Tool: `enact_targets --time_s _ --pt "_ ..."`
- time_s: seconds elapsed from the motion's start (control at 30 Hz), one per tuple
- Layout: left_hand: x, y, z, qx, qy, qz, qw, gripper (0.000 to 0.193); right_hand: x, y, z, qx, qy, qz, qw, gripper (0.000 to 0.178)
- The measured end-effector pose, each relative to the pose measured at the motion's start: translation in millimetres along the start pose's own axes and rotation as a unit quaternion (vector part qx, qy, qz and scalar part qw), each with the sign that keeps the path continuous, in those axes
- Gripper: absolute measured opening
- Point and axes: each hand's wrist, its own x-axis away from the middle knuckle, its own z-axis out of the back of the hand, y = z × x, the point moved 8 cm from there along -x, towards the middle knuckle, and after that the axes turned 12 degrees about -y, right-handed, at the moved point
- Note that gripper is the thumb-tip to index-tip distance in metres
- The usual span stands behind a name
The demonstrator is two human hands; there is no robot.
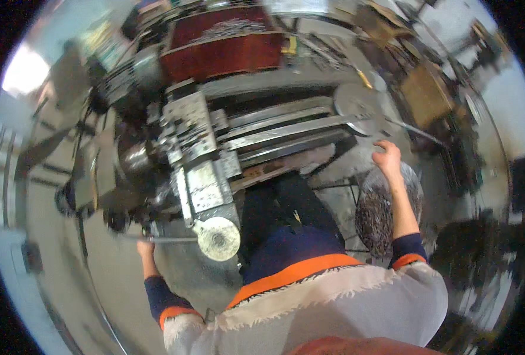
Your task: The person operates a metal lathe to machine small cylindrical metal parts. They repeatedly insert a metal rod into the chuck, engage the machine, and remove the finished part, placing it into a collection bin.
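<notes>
A small metal lathe (286, 127) stretches across in front of me, its slide block (188, 127) carrying a round pale handwheel (218, 238) at the near end. From that handwheel a long lever (173, 239) runs left, and my left hand (146, 246) is closed around its end, partly hidden. My right hand (388, 158) is off to the right, near the round metal disc (357, 109) at the machine's right end. Its fingers are curled in; whatever they may hold is too small to make out. Below that hand stands a sack (389, 207) full of small dark metal pieces.
Behind the lathe is a red tray (221, 56) heaped with small metal parts. Loose tools (327, 56) lie at its right. A brown box (426, 94) stands at the far right, and a thin rod (419, 131) sticks out past the disc.
</notes>
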Motion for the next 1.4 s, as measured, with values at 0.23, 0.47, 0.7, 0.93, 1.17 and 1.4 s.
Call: enact_targets --time_s 0.23,0.47,0.7,0.93,1.17,1.4 --pt "35 -20 17 0.217 -0.047 -0.067 0.973 0.026 -73 -198 -3 -0.129 -0.083 0.235 0.96 0.035" --pt "174 -84 262 0.123 0.295 0.007 0.947 0.033 -43 -492 -69 -0.113 -0.148 0.567 0.802 0.03" --pt "225 -138 209 -0.008 0.236 0.215 0.948 0.056 2 -577 -135 0.152 -0.254 0.537 0.79 0.025" --pt "253 -12 187 0.018 0.267 0.151 0.952 0.049 -6 -570 -145 0.155 -0.205 0.532 0.807 0.027" --pt "216 -52 170 0.273 0.079 -0.004 0.959 0.025 -68 -501 -47 0.02 -0.201 0.414 0.888 0.031" --pt "188 -32 169 0.474 0.009 -0.07 0.877 0.027 -172 -416 -2 0.001 -0.113 0.265 0.958 0.031"
